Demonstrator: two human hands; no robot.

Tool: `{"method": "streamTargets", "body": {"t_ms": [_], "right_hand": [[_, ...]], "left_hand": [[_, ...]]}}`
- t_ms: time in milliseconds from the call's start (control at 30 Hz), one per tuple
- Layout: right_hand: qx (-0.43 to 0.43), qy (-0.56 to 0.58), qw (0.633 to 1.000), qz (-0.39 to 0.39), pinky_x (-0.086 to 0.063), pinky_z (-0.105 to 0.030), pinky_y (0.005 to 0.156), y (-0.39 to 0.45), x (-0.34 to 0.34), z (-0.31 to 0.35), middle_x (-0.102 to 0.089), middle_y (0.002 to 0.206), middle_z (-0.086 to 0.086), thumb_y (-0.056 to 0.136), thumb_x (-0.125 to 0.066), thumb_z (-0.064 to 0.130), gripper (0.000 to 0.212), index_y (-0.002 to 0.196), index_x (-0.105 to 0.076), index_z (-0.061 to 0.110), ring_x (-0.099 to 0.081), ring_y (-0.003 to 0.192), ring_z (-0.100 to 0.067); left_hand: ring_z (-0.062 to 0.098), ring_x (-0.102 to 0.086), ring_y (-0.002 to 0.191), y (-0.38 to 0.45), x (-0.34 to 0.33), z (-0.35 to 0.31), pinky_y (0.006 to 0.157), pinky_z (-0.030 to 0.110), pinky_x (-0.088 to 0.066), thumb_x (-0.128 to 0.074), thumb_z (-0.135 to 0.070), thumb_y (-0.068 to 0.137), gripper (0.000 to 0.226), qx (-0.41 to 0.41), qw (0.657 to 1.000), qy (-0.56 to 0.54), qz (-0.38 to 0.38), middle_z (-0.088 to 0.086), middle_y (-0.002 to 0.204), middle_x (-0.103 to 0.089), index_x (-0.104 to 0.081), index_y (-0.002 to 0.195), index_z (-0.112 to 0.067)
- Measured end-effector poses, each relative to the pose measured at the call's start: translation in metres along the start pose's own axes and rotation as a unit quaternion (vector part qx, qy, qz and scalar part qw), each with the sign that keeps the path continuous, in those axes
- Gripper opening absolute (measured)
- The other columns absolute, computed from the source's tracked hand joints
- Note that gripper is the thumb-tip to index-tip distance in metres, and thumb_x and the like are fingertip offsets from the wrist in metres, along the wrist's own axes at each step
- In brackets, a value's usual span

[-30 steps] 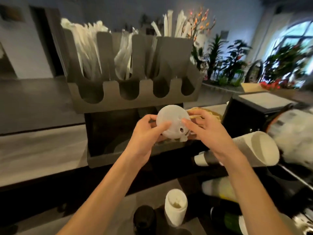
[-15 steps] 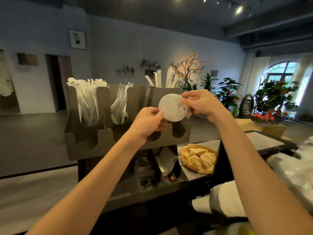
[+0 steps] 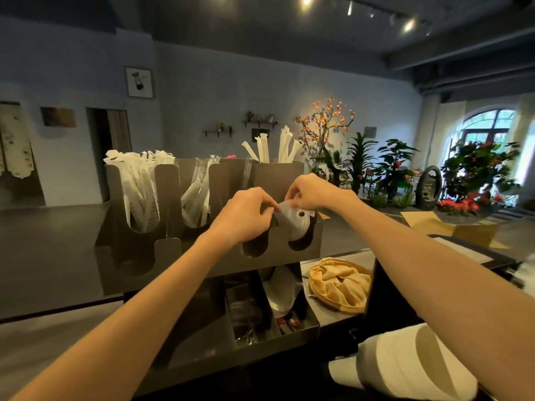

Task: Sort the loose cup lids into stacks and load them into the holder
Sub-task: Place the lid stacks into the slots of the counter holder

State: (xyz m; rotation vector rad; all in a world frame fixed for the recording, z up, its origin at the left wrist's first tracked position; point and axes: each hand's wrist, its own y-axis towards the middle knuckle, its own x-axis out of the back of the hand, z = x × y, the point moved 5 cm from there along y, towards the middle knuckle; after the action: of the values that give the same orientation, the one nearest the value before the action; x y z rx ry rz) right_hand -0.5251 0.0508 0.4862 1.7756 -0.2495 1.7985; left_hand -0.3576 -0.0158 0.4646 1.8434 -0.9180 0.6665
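Where the metal holder (image 3: pixel 162 250) stands on the counter, its left slots carry wrapped straws (image 3: pixel 142 186) and clear packets (image 3: pixel 197 198). The left hand (image 3: pixel 243 215) pinches the left edge of a stack of white lids (image 3: pixel 292 222) with curled fingers. The stack sits tilted in the rightmost slot, its sip hole facing up. The right hand (image 3: pixel 312 192) pinches the stack's top edge from above. Further right lie a tan cloth (image 3: pixel 341 285) and a roll of paper cups (image 3: pixel 411 363).
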Motion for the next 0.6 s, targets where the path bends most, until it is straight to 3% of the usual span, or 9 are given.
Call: {"method": "streamTargets", "body": {"t_ms": [67,200,333,467,600], "right_hand": [[0.005,-0.016,1.0,0.018,-0.058,-0.036,0.089,0.003,-0.005,0.003,-0.076,0.107,-0.007,0.098,-0.067,0.017,0.02,0.114,-0.078,0.012,-0.066,0.091,-0.019],[-0.008,-0.075,0.995,0.071,-0.049,-0.052,0.103,0.006,-0.018,0.003,-0.071,0.113,-0.002,0.099,-0.067,0.023,0.02,0.117,-0.074,0.018,-0.059,0.097,-0.021],[-0.013,-0.17,0.978,0.123,-0.032,-0.059,0.11,0.006,-0.031,0.002,-0.066,0.126,-0.009,0.104,-0.059,0.03,0.03,0.13,-0.066,0.015,-0.058,0.118,-0.032],[0.008,-0.251,0.956,0.148,-0.032,-0.06,0.113,-0.001,-0.034,0.006,-0.057,0.138,-0.01,0.103,-0.062,0.032,0.046,0.146,-0.053,0.019,-0.052,0.13,-0.034],[0.021,-0.24,0.954,0.179,-0.039,-0.056,0.11,-0.001,-0.043,0.004,-0.054,0.143,-0.002,0.097,-0.068,0.042,0.053,0.147,-0.053,0.031,-0.05,0.134,-0.032]], "left_hand": [[0.009,-0.058,0.076,0.0,-0.003,-0.003,0.083,0.03,-0.058,-0.06,-0.02,0.101,0.024,-0.013,0.999,0.031,0.023,-0.004,0.125,-0.063,-0.072,0.121,-0.02],[0.014,-0.061,0.095,0.001,-0.009,-0.007,0.092,0.035,-0.058,-0.061,-0.022,0.1,0.027,-0.009,0.995,0.072,0.064,-0.002,0.128,-0.065,-0.07,0.125,-0.02],[0.018,-0.063,0.108,0.002,-0.014,-0.008,0.098,0.039,-0.056,-0.061,-0.023,0.1,0.028,-0.01,0.992,0.084,0.093,-0.001,0.128,-0.066,-0.07,0.126,-0.02],[0.018,-0.063,0.111,0.005,-0.018,-0.008,0.101,0.04,-0.055,-0.058,-0.017,0.101,0.028,-0.006,0.991,0.09,0.097,0.0,0.129,-0.065,-0.07,0.126,-0.02],[0.019,-0.063,0.112,0.006,-0.019,-0.006,0.101,0.041,-0.055,-0.054,-0.011,0.102,0.03,-0.002,0.991,0.094,0.092,0.001,0.131,-0.065,-0.07,0.126,-0.021]]}}
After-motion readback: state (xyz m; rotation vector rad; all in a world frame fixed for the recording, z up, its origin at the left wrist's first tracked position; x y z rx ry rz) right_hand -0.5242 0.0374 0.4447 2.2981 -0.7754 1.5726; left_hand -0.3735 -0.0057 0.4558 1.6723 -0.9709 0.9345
